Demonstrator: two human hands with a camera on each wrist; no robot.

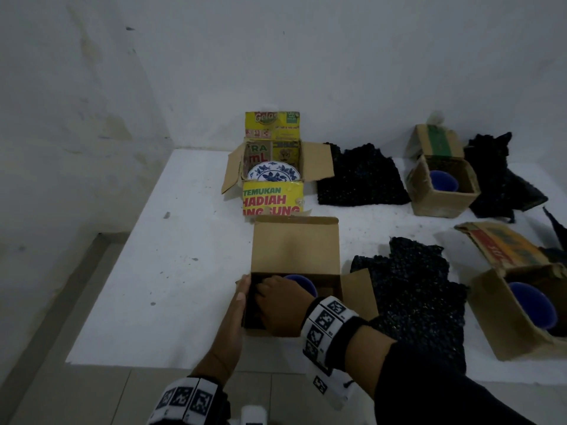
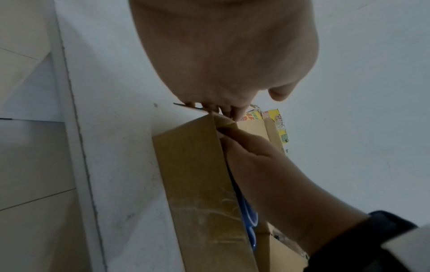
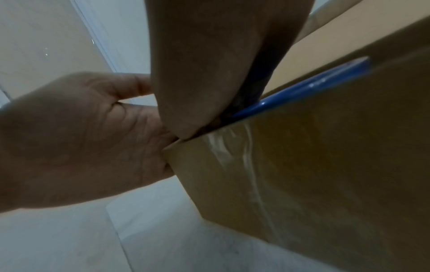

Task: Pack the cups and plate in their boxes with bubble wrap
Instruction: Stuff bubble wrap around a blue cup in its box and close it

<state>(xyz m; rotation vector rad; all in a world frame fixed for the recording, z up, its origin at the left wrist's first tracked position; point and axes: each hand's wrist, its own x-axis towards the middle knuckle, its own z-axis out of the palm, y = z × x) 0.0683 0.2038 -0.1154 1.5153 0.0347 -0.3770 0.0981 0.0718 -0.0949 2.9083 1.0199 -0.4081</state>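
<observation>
A brown cardboard box (image 1: 294, 250) stands at the table's front with its lid flap up. A blue cup (image 1: 302, 282) sits inside it; its rim (image 3: 302, 88) shows just above the box wall. My left hand (image 1: 237, 305) lies flat against the box's left outer side, fingers straight along the wall, fingertips at the far corner (image 2: 223, 110). My right hand (image 1: 282, 302) reaches into the box left of the cup, fingers curled down onto black bubble wrap (image 3: 252, 92). Its fingertips are hidden inside the box.
A blue-and-white plate (image 1: 273, 174) lies in an open yellow box (image 1: 271, 200) behind. Black bubble wrap sheets (image 1: 362, 179) (image 1: 411, 296) lie to the right. Two more open boxes (image 1: 441, 191) (image 1: 518, 332) each hold a blue cup. The table edge (image 1: 101, 302) runs on the left.
</observation>
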